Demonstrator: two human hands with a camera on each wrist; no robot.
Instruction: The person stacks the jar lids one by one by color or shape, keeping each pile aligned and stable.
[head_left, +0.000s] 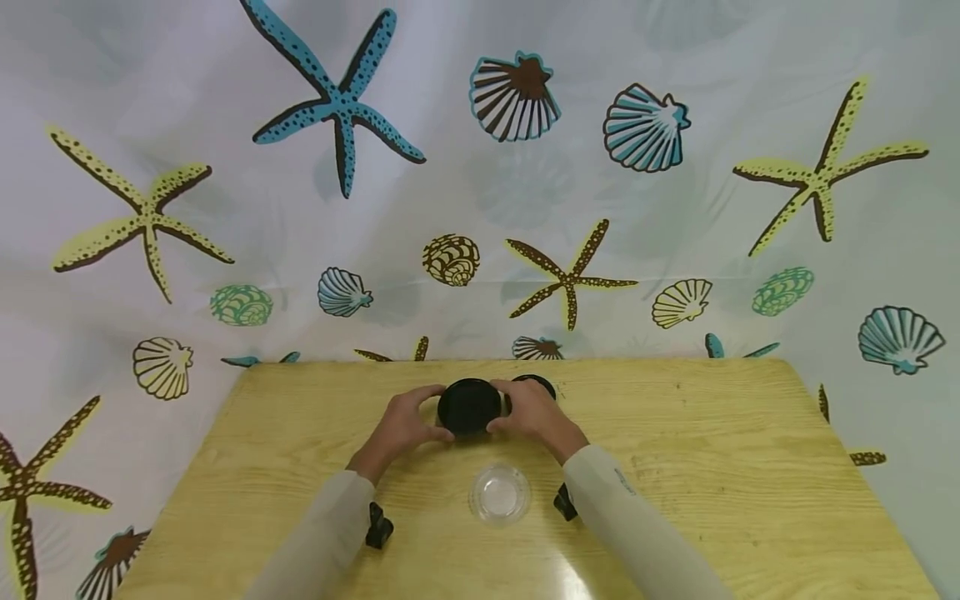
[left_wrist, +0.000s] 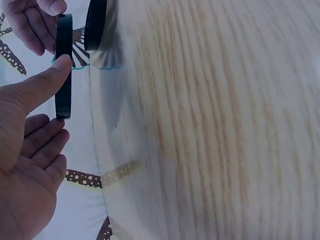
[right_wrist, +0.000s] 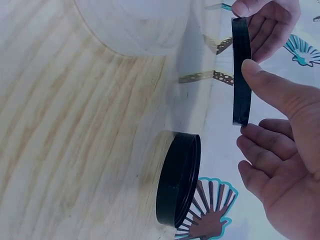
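In the head view, one shallow round black lid is gripped above the wooden worktop by the parted thumb and fingers of both left hand and right hand; a second black lid is partly hidden. One clear round container is seen. In the left wrist view, the second lid is cropped; in the right, the container.

Legible text: none in the head, left wrist or right wrist view. In the head view, the right sleeve, lower right of the frame, carries a small dark mark; its content is too small to read. The backdrop cloth, across the upper frame, carries pictorial prints.
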